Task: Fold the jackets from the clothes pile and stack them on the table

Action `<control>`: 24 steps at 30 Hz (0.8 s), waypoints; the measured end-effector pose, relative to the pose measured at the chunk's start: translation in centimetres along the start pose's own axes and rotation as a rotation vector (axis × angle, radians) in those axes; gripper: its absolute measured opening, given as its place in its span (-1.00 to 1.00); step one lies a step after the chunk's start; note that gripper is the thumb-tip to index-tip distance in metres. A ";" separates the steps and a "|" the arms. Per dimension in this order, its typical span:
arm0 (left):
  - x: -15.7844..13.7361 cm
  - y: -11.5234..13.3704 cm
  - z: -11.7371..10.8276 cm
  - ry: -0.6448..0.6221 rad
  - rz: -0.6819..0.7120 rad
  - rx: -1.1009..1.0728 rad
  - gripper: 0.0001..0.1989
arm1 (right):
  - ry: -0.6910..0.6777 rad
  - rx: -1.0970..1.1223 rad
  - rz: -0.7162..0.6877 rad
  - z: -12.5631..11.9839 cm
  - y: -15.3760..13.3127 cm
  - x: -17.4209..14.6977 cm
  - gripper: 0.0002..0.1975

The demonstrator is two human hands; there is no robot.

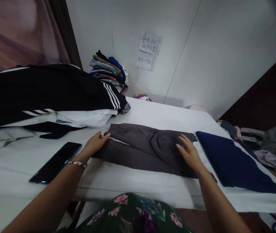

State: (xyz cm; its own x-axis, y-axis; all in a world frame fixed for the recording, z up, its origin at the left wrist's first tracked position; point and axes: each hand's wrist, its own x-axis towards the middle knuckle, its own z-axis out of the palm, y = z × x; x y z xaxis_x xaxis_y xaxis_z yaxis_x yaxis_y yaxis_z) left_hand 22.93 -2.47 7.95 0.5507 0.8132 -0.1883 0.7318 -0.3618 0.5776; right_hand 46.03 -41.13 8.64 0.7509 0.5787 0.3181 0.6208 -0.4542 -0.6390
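Observation:
A dark grey garment (138, 145), which looks like trousers laid sideways, lies spread on the white table in front of me. A narrow white gap shows between its layers near the left end, and a curved crease runs through its right half. At its left edge my left hand (95, 144) touches the cloth, thumb and finger apart. Over the right part rests my right hand (188, 152), open, with its fingers spread on the fabric. Just right of the garment is a flat, folded navy blue cloth item (235, 163).
A black phone (57, 163) lies left of my left arm. Behind it is a heap of black and white clothes (55, 90). A stack of folded clothes (109, 71) stands by the wall, under handwritten paper signs (150, 43). More clothes (251, 136) lie beyond the table's right edge.

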 end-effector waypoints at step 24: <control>1.2 2.2 -1.2 -0.464 -0.219 -1.009 -0.62 | -0.331 -0.548 -0.226 10.8 -4.9 1.3 -0.40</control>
State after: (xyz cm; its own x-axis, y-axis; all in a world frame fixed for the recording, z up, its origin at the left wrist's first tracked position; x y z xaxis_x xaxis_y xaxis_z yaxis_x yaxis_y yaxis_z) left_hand 24.72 -1.76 9.99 0.7002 0.4899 -0.5193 0.2883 0.4715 0.8334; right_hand 41.58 -30.80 4.58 0.5352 0.8368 0.1151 0.8442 -0.5252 -0.1072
